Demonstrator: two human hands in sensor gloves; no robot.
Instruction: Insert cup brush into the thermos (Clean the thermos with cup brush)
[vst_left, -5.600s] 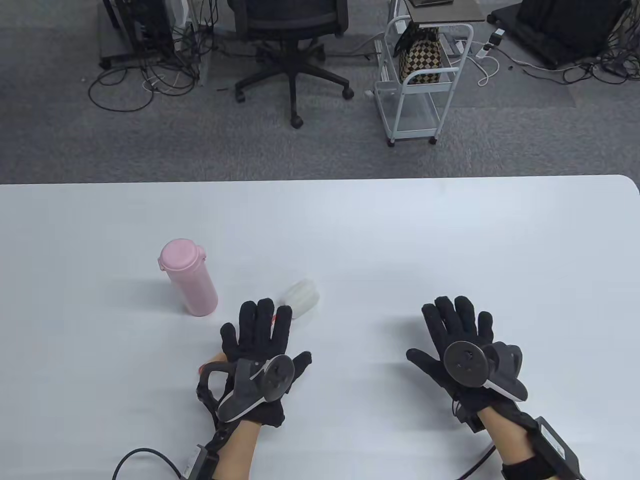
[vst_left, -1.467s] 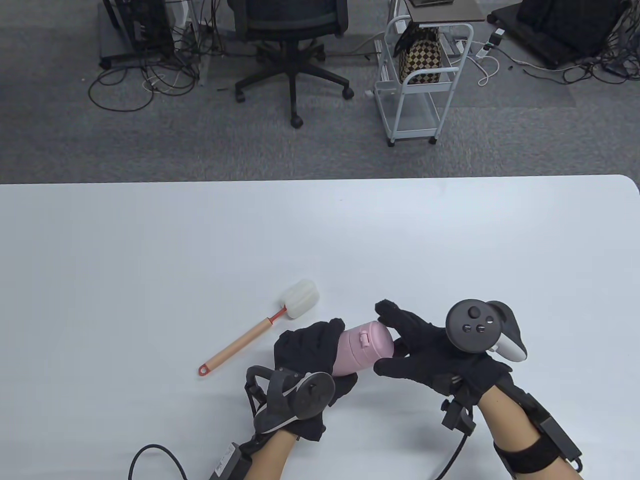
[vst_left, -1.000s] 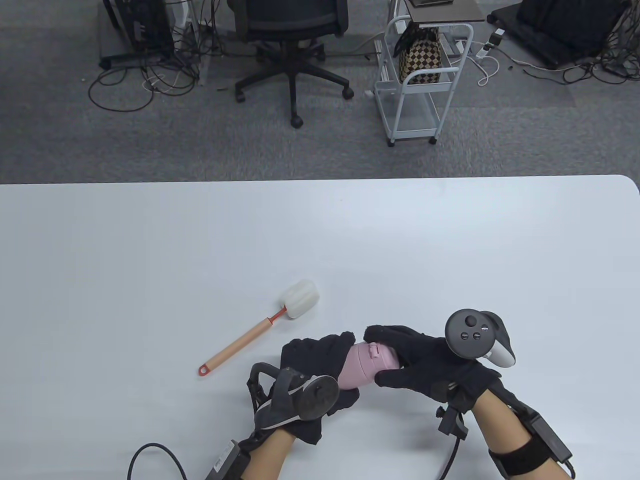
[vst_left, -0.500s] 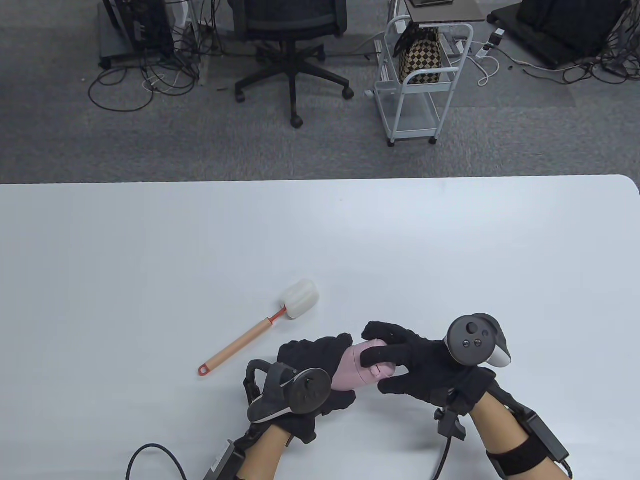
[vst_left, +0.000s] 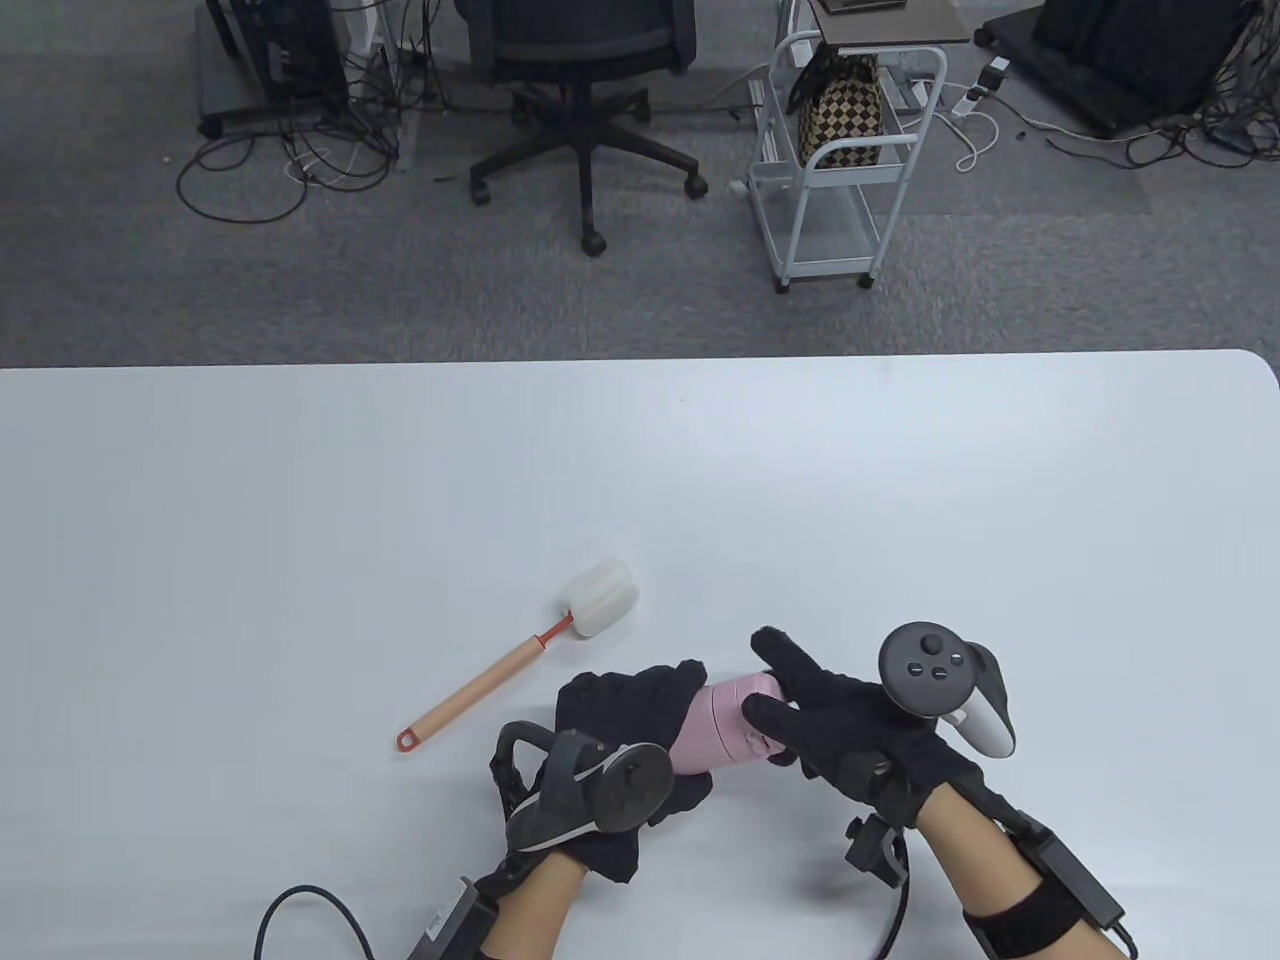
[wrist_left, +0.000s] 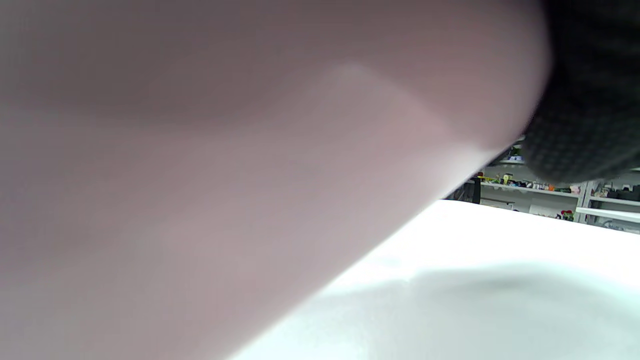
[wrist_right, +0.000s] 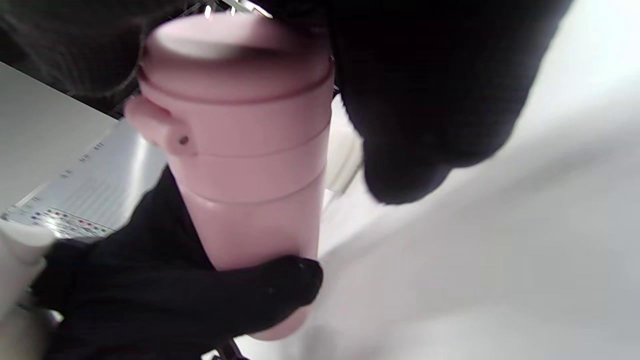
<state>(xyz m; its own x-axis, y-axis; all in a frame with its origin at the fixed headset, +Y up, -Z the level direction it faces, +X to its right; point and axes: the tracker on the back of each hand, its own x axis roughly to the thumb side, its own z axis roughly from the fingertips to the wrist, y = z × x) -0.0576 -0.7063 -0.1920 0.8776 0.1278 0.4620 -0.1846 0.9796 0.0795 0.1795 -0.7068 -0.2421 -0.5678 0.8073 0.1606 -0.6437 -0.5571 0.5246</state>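
Black knit gloves cover both hands (vst_left: 640, 720), grey disc-topped trackers strapped on, cables trailing bare forearms.

An office: grey carpet (vst_left: 300, 290), a swivel chair (vst_left: 580, 90), tangled cables (vst_left: 290, 160), a white table (vst_left: 700, 480).

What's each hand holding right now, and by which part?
Both hold the pink thermos, tilted above the table. The left hand grips its lower body; the right hand grips the lid end. The cup brush lies unheld.
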